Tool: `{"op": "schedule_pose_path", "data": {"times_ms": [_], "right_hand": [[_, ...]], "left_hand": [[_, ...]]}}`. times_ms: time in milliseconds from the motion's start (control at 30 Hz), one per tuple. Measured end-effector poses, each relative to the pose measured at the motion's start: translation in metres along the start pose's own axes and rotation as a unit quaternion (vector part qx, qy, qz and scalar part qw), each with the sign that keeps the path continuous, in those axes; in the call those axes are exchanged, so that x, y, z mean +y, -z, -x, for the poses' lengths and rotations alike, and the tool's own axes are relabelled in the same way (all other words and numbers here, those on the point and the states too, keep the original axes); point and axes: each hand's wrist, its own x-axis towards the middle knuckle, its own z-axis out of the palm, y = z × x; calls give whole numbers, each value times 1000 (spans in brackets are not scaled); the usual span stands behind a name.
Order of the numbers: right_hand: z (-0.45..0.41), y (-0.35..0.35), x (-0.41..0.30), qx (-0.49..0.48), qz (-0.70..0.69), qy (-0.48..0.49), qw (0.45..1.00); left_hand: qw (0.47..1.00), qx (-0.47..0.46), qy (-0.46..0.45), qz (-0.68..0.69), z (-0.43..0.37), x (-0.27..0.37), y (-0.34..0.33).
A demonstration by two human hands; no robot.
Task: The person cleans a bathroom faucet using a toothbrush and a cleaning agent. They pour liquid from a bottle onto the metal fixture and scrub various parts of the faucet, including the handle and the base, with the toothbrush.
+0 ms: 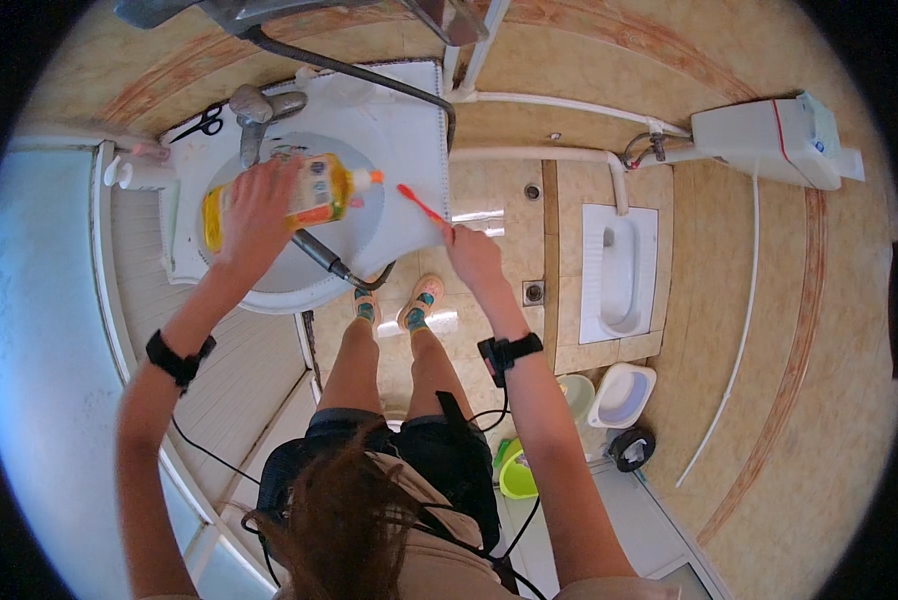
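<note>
My left hand (258, 214) grips a bottle of yellow liquid (318, 191) with a white and orange cap, tilted on its side over the washbasin (276, 283). The cap points right, towards the head of a red toothbrush (419, 202). My right hand (473, 251) holds the toothbrush by its handle, just off the counter's right edge; the brush head and the cap are apart. Below the bottle, a dark hand shower (318, 251) on a hose lies across the basin. Part of the basin is hidden by my left hand and the bottle.
A faucet (255, 120), black scissors (201, 125) and a white pump bottle (145, 177) are around the basin. To the right are a squat toilet (619, 274) and a cistern (771, 142). Plastic basins (623, 395), a green tub (518, 472) and a black bin (632, 450) stand lower right.
</note>
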Motion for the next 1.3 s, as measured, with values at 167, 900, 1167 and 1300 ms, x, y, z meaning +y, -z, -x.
{"op": "schedule_pose_path", "data": {"times_ms": [167, 900, 1167, 1300], "right_hand": [[10, 3, 2, -15, 43, -40, 998], [20, -12, -35, 44, 64, -113, 991], [2, -6, -40, 6, 74, -114, 991], [29, -16, -24, 4, 44, -110, 993]], "left_hand": [[958, 125, 187, 176, 68, -57, -9], [673, 396, 391, 487, 10, -244, -172], [718, 341, 391, 464, 19, -227, -159], [710, 334, 385, 485, 18, -229, -159]]}}
